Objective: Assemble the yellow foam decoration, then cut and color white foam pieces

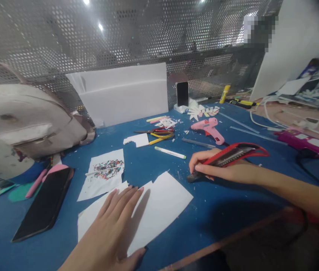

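My left hand lies flat with fingers stretched out on a white sheet of paper on the blue table. My right hand is closed around a red utility knife, its tip pointing down-left and resting on the table just right of the paper's upper corner. A smaller white sheet with coloured bits lies beyond my left hand.
A black phone lies at left near a beige backpack. Scissors, a white pen, a pink glue gun, white foam board, an upright phone and paper scraps sit farther back.
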Demonstrator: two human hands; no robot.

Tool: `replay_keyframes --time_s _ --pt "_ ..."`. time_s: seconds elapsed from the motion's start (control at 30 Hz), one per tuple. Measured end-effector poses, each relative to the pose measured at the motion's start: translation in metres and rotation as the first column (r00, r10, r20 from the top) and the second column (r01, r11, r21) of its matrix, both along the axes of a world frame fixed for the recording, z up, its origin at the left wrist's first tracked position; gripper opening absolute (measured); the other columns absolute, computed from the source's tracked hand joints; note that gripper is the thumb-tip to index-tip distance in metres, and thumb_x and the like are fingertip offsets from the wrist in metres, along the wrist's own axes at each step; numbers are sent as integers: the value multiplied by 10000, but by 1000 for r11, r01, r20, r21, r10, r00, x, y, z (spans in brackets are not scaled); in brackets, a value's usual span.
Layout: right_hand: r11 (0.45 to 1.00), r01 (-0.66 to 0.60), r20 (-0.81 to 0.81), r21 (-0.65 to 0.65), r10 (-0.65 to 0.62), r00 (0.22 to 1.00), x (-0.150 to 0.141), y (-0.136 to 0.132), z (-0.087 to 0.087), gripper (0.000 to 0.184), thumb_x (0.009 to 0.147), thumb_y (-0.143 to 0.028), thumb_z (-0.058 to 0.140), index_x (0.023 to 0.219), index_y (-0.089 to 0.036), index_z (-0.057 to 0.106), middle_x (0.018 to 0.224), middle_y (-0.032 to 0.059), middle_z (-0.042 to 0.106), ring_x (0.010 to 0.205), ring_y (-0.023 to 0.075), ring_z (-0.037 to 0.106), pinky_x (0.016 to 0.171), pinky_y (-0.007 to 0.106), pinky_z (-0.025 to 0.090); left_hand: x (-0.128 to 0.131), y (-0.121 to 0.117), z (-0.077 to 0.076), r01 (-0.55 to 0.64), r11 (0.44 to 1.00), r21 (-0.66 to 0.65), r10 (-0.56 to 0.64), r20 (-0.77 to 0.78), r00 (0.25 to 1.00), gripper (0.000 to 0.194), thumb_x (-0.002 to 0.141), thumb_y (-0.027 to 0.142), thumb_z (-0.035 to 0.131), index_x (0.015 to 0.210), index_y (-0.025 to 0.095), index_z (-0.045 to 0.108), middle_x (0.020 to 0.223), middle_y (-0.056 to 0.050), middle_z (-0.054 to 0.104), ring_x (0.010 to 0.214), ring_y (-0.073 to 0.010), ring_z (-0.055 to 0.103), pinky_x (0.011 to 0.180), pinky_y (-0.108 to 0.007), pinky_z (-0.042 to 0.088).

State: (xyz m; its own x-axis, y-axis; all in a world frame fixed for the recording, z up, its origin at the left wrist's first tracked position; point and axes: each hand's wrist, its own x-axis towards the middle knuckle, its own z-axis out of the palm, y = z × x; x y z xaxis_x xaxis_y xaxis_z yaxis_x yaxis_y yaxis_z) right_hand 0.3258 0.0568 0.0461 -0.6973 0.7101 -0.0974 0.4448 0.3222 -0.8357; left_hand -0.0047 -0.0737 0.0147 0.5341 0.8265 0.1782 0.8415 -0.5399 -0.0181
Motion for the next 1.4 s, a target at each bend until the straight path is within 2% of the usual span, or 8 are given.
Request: replay_keyframes --time_s 0.33,0.57,0.7,1.0,1.07,1.2,1.3,1.4 --pt "994 113 -114 1 -112 987 -10 -10 6 276 910 -466 591 1002 -206 592 846 4 622 668 98 586 594 210 462 8 0 3 -8 997 83 5 32 999 859 832 458 562 1523 152 154 1437 -108 480 1347 -269 401 1181 -477 169" --pt "958 94 -266 -270 -168 949 -24 -13 3 314 893 -438 617 1056 -188 520 758 16 630 630 147 662 486 198 465 20 4 15 -77 984 158 65 79 995 803 824 428 537 1493 134 206 1398 -146 466 1335 -297 383 1175 -557 140" --pt "956 133 -372 -262 -227 900 -32 -12 2 314 821 -349 717 1024 -200 530 781 -30 576 605 82 584 573 201 498 26 9 18 -118 979 165 99 117 988 831 815 406 562 1498 116 186 1419 -172 418 1342 -323 369 1159 -589 165" --pt "922 330 -544 -203 -386 745 -39 43 11 268 817 -312 704 1004 -225 534 827 -30 538 688 92 533 598 200 470 28 9 26 58 978 199 -113 277 954 608 943 344 362 1488 112 223 1343 -97 558 1383 -215 376 1210 -470 75" --pt "947 302 -534 -112 -313 785 -41 57 17 257 829 -313 690 1018 -223 542 811 -30 539 650 90 509 563 200 435 30 7 26 133 979 151 -173 296 939 559 1000 401 290 1479 119 235 1313 -79 599 1344 -172 436 1215 -417 105" --pt "992 8 -393 124 41 919 -56 71 20 243 866 -320 649 1061 -195 577 849 -7 582 611 85 471 516 202 372 38 6 26 386 915 119 -404 275 872 512 1025 478 301 1403 141 376 1139 -51 692 1128 -126 613 1173 -335 272" --pt "982 -129 -324 136 167 931 -78 69 9 226 850 -298 668 1025 -170 604 935 24 621 707 108 540 589 218 432 49 5 25 360 907 219 -414 296 861 351 969 428 511 1201 171 568 873 -27 707 870 -153 683 856 -256 550" --pt "970 -214 -292 116 239 926 -102 62 -8 220 812 -295 712 959 -158 623 963 41 647 808 141 596 665 241 476 57 7 19 418 865 280 -482 227 846 251 960 338 552 1145 185 626 972 -30 719 930 -168 681 847 -264 562"
